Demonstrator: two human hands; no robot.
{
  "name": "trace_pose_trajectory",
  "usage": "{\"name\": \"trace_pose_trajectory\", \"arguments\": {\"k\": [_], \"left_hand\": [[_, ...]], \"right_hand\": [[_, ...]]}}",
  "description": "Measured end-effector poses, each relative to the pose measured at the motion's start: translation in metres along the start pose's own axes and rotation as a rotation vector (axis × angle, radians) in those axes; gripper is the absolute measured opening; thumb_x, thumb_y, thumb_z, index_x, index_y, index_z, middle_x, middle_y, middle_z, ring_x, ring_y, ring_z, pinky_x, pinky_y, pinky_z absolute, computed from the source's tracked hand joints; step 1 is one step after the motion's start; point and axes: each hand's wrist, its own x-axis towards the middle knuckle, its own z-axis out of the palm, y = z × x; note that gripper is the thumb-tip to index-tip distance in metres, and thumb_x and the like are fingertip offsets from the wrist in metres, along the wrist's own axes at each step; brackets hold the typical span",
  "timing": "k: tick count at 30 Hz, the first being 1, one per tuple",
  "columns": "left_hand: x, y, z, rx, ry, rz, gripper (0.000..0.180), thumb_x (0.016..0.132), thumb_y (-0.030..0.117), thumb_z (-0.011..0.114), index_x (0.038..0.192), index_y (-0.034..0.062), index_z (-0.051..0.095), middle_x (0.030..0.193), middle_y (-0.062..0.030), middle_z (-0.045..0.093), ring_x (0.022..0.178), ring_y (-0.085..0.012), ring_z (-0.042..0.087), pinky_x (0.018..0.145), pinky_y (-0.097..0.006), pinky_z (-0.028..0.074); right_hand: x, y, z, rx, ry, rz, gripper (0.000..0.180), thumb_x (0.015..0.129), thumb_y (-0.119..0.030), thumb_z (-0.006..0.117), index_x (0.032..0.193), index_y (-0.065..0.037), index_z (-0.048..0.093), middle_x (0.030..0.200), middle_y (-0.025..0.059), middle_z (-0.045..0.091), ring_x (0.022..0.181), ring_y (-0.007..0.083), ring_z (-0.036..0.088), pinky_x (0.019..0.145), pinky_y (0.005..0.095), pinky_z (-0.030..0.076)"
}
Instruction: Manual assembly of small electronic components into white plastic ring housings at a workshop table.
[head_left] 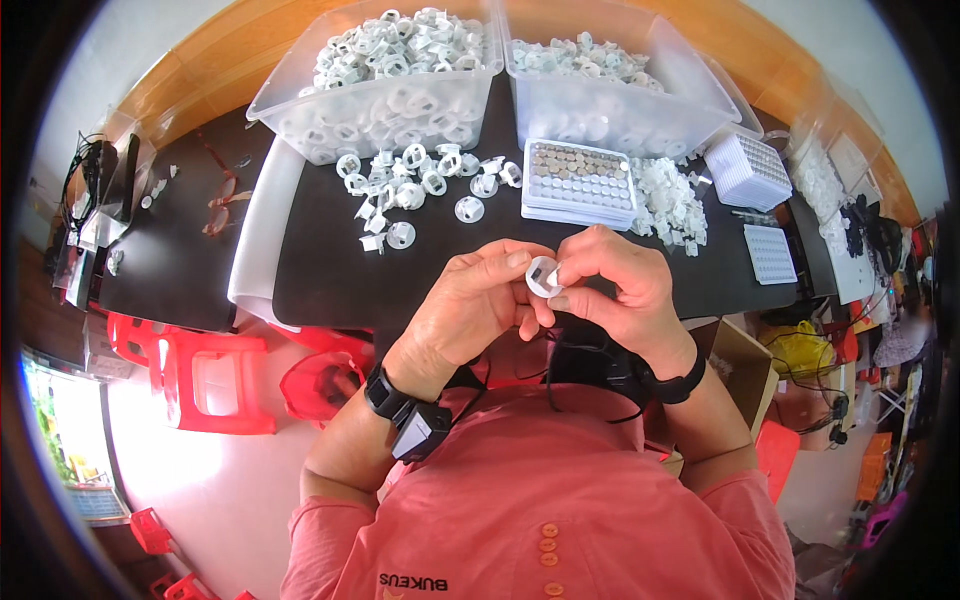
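Observation:
Near the front edge of the black table, my left hand (468, 300) grips a round white plastic part (538, 288) with a dark slot in it. My right hand (632, 292) is closed at the part's right side, thumb and forefinger pinching a small white piece (553, 278) against it. Whether that piece is seated in the part, I cannot tell. Beyond my hands lies a loose pile of similar round white parts (410, 195). Right of the pile stands a stack of white trays (577, 212), the top one holding rows of small round metal-looking discs.
Two clear plastic bins (400, 120) (620, 105) full of white parts stand at the back. Small white pieces (668, 205) are heaped right of the trays, near another tray stack (748, 172) and a single flat tray (769, 254). Red stools (215, 385) stand on the floor at left.

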Motion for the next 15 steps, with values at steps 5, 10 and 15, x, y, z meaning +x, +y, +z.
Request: {"name": "trace_pose_trajectory", "arguments": {"k": [5, 10, 15], "left_hand": [[0.002, -0.006, -0.006, -0.09, -0.027, 0.034, 0.026, 0.099, 0.017, 0.064, 0.119, -0.0003, 0.066, 0.102, -0.0123, 0.069, 0.08, -0.0227, 0.069, 0.066, -0.034, 0.055], [0.009, -0.019, -0.013, -0.217, -0.087, 0.074, 0.026, 0.096, 0.015, 0.068, 0.118, 0.0002, 0.067, 0.109, -0.0107, 0.068, 0.092, -0.021, 0.065, 0.077, -0.035, 0.055], [0.011, -0.021, -0.007, -0.25, -0.075, 0.098, 0.025, 0.097, 0.013, 0.067, 0.119, 0.0003, 0.067, 0.112, -0.0113, 0.068, 0.093, -0.0209, 0.064, 0.078, -0.035, 0.055]], "right_hand": [[0.005, -0.009, 0.002, -0.012, 0.017, 0.047, 0.024, 0.08, 0.007, 0.075, 0.1, -0.002, 0.066, 0.095, 0.006, 0.065, 0.081, 0.0158, 0.067, 0.072, 0.0281, 0.054], [0.013, -0.015, 0.001, -0.108, 0.046, 0.011, 0.029, 0.079, 0.004, 0.078, 0.105, -0.002, 0.065, 0.097, 0.0069, 0.065, 0.08, 0.0164, 0.067, 0.071, 0.0295, 0.055], [0.012, -0.019, 0.005, -0.136, 0.055, 0.089, 0.027, 0.08, 0.006, 0.076, 0.104, 0.0, 0.064, 0.095, 0.0068, 0.061, 0.079, 0.0152, 0.067, 0.069, 0.0283, 0.056]]}}
